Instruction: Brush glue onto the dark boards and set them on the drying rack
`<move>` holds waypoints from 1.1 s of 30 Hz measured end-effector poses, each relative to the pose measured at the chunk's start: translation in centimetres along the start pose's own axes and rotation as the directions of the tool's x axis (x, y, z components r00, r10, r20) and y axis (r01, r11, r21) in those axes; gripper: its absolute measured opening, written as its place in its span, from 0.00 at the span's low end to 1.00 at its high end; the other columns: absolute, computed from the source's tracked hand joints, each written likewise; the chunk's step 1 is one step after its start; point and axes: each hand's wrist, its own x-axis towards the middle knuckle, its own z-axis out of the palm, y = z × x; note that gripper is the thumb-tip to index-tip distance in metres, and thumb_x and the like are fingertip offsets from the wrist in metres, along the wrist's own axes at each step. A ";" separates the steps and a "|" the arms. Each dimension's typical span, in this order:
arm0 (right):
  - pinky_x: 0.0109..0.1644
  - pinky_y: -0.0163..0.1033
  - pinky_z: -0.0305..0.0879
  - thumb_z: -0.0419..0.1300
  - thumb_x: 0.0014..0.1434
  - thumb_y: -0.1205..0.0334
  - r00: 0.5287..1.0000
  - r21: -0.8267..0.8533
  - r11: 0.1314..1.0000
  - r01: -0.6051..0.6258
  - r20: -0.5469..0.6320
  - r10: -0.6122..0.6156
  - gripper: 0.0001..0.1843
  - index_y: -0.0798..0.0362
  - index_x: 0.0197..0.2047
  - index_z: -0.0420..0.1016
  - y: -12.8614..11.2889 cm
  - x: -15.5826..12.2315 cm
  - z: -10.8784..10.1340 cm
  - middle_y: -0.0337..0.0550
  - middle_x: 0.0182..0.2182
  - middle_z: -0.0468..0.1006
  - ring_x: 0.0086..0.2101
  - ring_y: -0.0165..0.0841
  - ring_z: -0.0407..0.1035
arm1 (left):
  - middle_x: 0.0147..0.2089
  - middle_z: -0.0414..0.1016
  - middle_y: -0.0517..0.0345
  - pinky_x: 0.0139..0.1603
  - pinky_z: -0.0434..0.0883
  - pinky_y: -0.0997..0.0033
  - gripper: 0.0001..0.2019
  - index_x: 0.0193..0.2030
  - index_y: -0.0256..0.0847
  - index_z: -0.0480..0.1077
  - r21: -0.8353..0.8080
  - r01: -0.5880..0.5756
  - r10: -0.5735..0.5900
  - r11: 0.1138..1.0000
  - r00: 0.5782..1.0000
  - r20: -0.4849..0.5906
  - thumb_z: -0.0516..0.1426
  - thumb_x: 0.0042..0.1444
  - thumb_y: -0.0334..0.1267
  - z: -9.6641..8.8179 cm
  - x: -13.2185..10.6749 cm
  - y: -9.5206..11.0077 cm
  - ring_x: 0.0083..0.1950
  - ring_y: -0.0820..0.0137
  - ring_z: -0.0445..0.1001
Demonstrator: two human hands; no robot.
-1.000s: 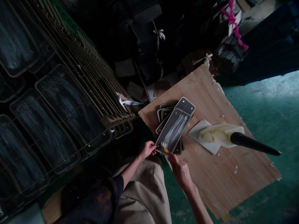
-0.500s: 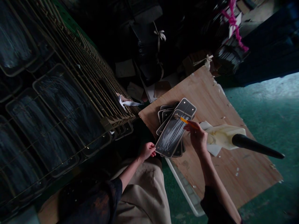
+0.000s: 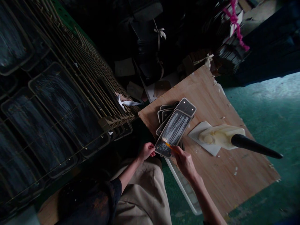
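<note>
A dark rounded-rectangle panel point(image 3: 174, 129) streaked with white glue lies on top of a stack of similar panels point(image 3: 164, 113) on a plywood board point(image 3: 211, 93). My left hand point(image 3: 146, 151) pinches the panel's near corner. My right hand point(image 3: 185, 162) is closed on a small orange-handled brush point(image 3: 167, 143), its bristles touching the near end of the panel.
A pale glue container point(image 3: 220, 136) with a black handle point(image 3: 255, 147) sits on white paper at the right of the board. Wire racks point(image 3: 58, 103) holding several coated panels fill the left. A white tray point(image 3: 185, 187) shows under the board's edge. Green floor lies to the right.
My right hand has drawn the brush from the far end of the panel back to the near end, leaving more white streaks. The left hand has kept hold of the corner.
</note>
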 end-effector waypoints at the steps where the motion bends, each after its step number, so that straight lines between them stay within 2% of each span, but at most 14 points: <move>1: 0.33 0.32 0.69 0.48 0.69 0.57 1.000 0.041 0.999 -0.013 0.007 0.013 0.14 0.50 0.51 0.70 0.2 0.2 -0.4 0.41 0.34 0.80 0.32 0.31 0.76 | 0.23 0.73 0.59 0.17 0.66 0.81 0.02 0.32 0.34 0.66 0.004 0.001 -0.001 1.000 1.000 -0.001 0.57 0.53 0.30 0.0 0.0 0.0 0.20 0.74 0.73; 4: 0.35 0.33 0.70 0.49 0.69 0.56 0.993 0.069 0.998 0.009 -0.114 -0.001 0.14 0.50 0.51 0.70 1.6 3.0 -2.8 0.40 0.32 0.80 0.32 0.31 0.76 | 0.22 0.73 0.59 0.17 0.67 0.81 0.02 0.32 0.34 0.66 0.033 -0.001 0.000 0.999 1.000 0.009 0.57 0.53 0.30 0.0 0.0 0.1 0.20 0.74 0.74; 8: 0.38 0.35 0.69 0.51 0.68 0.56 0.919 -0.124 0.991 0.052 -0.382 -0.096 0.14 0.50 0.52 0.71 3.2 7.5 -6.1 0.40 0.34 0.81 0.34 0.32 0.76 | 0.22 0.74 0.59 0.18 0.68 0.80 0.04 0.32 0.35 0.65 0.024 0.011 -0.011 1.000 1.000 0.010 0.57 0.53 0.31 0.0 0.1 0.2 0.21 0.73 0.75; 11: 0.37 0.35 0.68 0.52 0.68 0.57 0.884 -0.267 0.960 0.089 -0.423 -0.199 0.14 0.50 0.51 0.72 4.0 8.4 -6.9 0.42 0.36 0.80 0.35 0.32 0.75 | 0.24 0.75 0.57 0.22 0.73 0.77 0.06 0.33 0.35 0.63 -0.063 0.038 -0.036 0.997 0.999 0.028 0.58 0.54 0.31 0.2 0.1 0.1 0.23 0.71 0.77; 14: 0.39 0.35 0.68 0.52 0.68 0.59 0.887 -0.322 0.940 0.118 -0.391 -0.245 0.14 0.51 0.52 0.72 4.6 6.8 -6.1 0.45 0.39 0.80 0.37 0.33 0.75 | 0.25 0.76 0.56 0.28 0.76 0.73 0.09 0.33 0.36 0.61 -0.169 0.071 -0.064 0.983 0.997 0.048 0.60 0.53 0.33 0.4 0.0 0.0 0.25 0.69 0.78; 16: 0.38 0.35 0.68 0.52 0.68 0.60 0.908 -0.337 0.934 0.116 -0.344 -0.237 0.14 0.52 0.53 0.71 5.1 4.7 -5.1 0.46 0.40 0.79 0.37 0.33 0.74 | 0.25 0.77 0.55 0.30 0.77 0.71 0.12 0.34 0.36 0.60 -0.215 0.081 -0.069 0.973 0.996 0.063 0.62 0.53 0.35 0.5 -0.1 -0.1 0.26 0.68 0.79; 21: 0.35 0.35 0.67 0.49 0.69 0.62 0.976 -0.291 0.953 0.085 -0.169 -0.139 0.14 0.53 0.54 0.69 4.9 -2.1 -1.3 0.47 0.38 0.78 0.34 0.33 0.73 | 0.27 0.77 0.55 0.33 0.77 0.69 0.15 0.35 0.36 0.60 -0.282 0.077 -0.058 0.956 0.996 0.073 0.64 0.52 0.37 0.6 -0.7 -0.1 0.27 0.67 0.79; 25: 0.34 0.35 0.68 0.49 0.68 0.62 0.995 -0.219 0.975 0.029 -0.092 -0.051 0.14 0.53 0.54 0.69 3.5 -6.4 1.5 0.46 0.38 0.78 0.34 0.34 0.74 | 0.28 0.77 0.55 0.33 0.77 0.68 0.15 0.35 0.36 0.61 -0.276 0.091 -0.078 0.957 0.995 0.058 0.64 0.53 0.37 0.8 -1.0 0.3 0.27 0.68 0.79; 29: 0.36 0.37 0.69 0.48 0.68 0.63 0.997 -0.126 0.992 -0.024 -0.077 0.014 0.14 0.52 0.52 0.70 2.1 -8.6 3.3 0.47 0.37 0.78 0.36 0.36 0.75 | 0.29 0.78 0.53 0.34 0.77 0.69 0.11 0.35 0.35 0.61 -0.262 0.089 -0.077 0.961 0.995 0.057 0.62 0.56 0.34 0.9 -1.3 0.5 0.28 0.69 0.79; 33: 0.35 0.37 0.69 0.47 0.68 0.63 0.997 -0.022 0.999 -0.048 -0.053 0.047 0.14 0.49 0.52 0.69 0.9 -8.7 4.6 0.44 0.35 0.78 0.33 0.35 0.75 | 0.30 0.78 0.54 0.33 0.77 0.71 0.10 0.35 0.35 0.61 -0.223 0.071 -0.063 0.972 0.997 0.041 0.61 0.56 0.33 0.9 -1.4 0.6 0.28 0.70 0.79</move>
